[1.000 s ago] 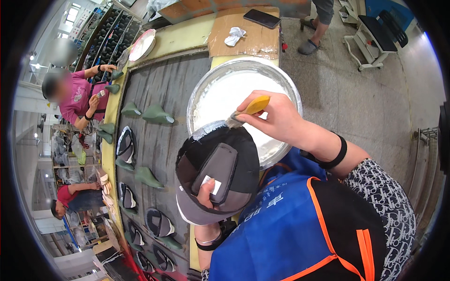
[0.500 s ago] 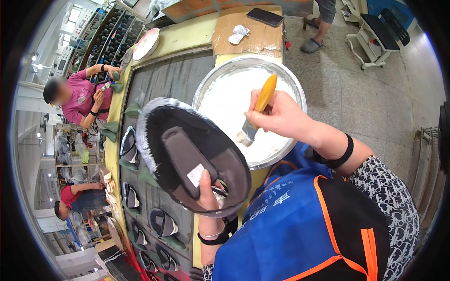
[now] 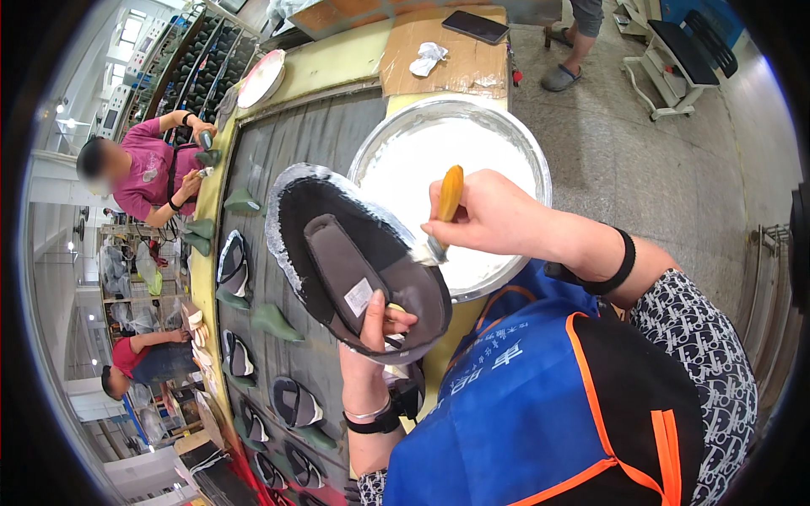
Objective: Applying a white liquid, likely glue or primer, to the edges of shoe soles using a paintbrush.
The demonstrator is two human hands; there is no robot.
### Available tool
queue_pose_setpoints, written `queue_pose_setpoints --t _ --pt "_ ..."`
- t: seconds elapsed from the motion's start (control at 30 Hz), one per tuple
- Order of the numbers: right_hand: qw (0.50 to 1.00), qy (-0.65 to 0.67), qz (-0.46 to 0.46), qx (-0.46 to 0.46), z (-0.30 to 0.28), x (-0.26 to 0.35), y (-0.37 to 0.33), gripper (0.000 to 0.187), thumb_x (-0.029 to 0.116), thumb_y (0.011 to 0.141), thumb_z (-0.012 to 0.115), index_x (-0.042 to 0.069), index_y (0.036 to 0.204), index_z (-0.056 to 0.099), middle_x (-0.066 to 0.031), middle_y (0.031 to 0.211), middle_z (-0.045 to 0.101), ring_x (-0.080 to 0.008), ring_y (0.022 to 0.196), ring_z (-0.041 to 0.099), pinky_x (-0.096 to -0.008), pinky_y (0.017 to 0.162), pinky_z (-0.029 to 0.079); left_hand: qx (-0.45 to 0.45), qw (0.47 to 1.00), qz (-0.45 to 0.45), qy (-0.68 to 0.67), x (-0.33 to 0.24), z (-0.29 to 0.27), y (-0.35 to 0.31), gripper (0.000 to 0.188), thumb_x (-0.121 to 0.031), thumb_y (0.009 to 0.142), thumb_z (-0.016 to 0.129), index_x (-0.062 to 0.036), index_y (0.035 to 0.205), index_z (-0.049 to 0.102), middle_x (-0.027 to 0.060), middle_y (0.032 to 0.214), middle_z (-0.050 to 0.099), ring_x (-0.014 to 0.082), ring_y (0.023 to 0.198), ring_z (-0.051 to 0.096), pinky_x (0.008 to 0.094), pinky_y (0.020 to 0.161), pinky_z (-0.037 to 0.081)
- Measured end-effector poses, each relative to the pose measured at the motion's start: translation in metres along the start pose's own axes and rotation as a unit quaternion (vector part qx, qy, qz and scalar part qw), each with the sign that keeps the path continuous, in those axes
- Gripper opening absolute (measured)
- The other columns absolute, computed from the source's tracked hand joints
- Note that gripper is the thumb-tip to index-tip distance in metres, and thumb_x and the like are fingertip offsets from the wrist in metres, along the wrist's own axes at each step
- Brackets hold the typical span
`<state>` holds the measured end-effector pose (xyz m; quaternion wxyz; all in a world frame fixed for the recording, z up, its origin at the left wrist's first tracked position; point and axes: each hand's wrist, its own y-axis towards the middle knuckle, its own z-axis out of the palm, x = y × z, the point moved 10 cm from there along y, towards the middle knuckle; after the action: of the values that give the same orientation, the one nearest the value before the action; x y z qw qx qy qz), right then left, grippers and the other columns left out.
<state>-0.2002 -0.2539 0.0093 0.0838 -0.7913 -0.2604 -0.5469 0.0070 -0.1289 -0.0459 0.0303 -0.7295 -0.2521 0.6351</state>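
Observation:
My left hand (image 3: 377, 333) grips a dark shoe upper (image 3: 305, 221) by its near end, fingers inside the opening. White paste coats the upper's edge along the far end and the right side. A white label sticks to its inner tongue. In my right hand (image 3: 489, 215) is a paintbrush (image 3: 452, 192) with a yellow wooden handle. Its white-smeared bristles meet the right edge of the upper. Just behind and right of the brush stands a metal basin (image 3: 541, 160) of white paste.
On the dark belt (image 3: 325, 126) to the left lie several shoe uppers (image 3: 295, 403) and green shoe lasts (image 3: 274, 321). A phone (image 3: 475, 27) and crumpled tissue (image 3: 429, 58) rest on cardboard at the back. Co-workers (image 3: 139, 173) are along the left side.
The brush has come left and down from over the basin onto the upper's edge. The upper has turned and shifted slightly, with my left hand lower on it.

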Motion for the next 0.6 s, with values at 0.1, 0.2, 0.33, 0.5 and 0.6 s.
queue_pose_setpoints --t 0.1,0.2,0.33,0.5,0.6 --pt "0.999 -0.036 -0.013 0.027 0.002 0.008 -0.005 0.021 0.024 0.082 0.068 0.004 0.08 0.061 -0.0127 0.065 0.062 -0.0305 0.063 0.063 -0.039 0.061 0.049 0.012 1.0 0.021 0.015 0.0 0.003 0.01 0.027 -0.023 0.099 0.053 0.0038 0.101 0.058 0.012 0.074 0.067 0.0193 0.067 0.07 0.0243 0.056 0.052" --pt "0.994 -0.029 -0.092 -0.041 -0.01 0.028 -0.003 0.024 0.027 0.081 0.071 0.005 0.079 0.061 -0.0114 0.065 0.062 -0.0282 0.062 0.063 -0.0383 0.06 0.048 0.001 0.998 0.058 0.019 -0.005 0.006 0.012 0.025 -0.021 0.1 0.05 0.0043 0.105 0.053 0.0136 0.073 0.067 0.0216 0.068 0.071 0.0255 0.057 0.054" --pt "0.994 -0.05 -0.086 -0.038 -0.001 0.026 0.007 0.029 0.031 0.081 0.073 0.006 0.08 0.061 -0.01 0.063 0.061 -0.0273 0.061 0.063 -0.0374 0.059 0.048 -0.031 0.989 0.143 0.033 -0.019 0.006 0.015 0.023 -0.017 0.102 0.046 0.0058 0.106 0.048 0.0184 0.079 0.066 0.0231 0.07 0.07 0.028 0.064 0.057" --pt "0.996 -0.042 -0.078 -0.008 0.004 0.026 0.003 0.032 0.034 0.081 0.074 0.006 0.081 0.059 -0.0077 0.061 0.06 -0.0268 0.059 0.062 -0.0364 0.056 0.047 -0.212 0.946 0.229 0.086 -0.04 -0.03 0.006 0.056 -0.039 0.105 0.035 0.0076 0.093 0.063 0.0189 0.09 0.069 0.0245 0.086 0.066 0.0332 0.086 0.053" --pt "0.989 0.009 -0.136 -0.058 -0.007 0.043 0.001 0.031 0.028 0.081 0.078 0.005 0.076 0.057 -0.0053 0.069 0.065 -0.0191 0.058 0.064 -0.0294 0.053 0.048 -0.217 0.93 0.268 0.126 -0.053 -0.029 -0.006 0.053 -0.038 0.104 0.036 0.0092 0.103 0.06 0.0197 0.096 0.066 0.0263 0.092 0.065 0.0331 0.087 0.054"
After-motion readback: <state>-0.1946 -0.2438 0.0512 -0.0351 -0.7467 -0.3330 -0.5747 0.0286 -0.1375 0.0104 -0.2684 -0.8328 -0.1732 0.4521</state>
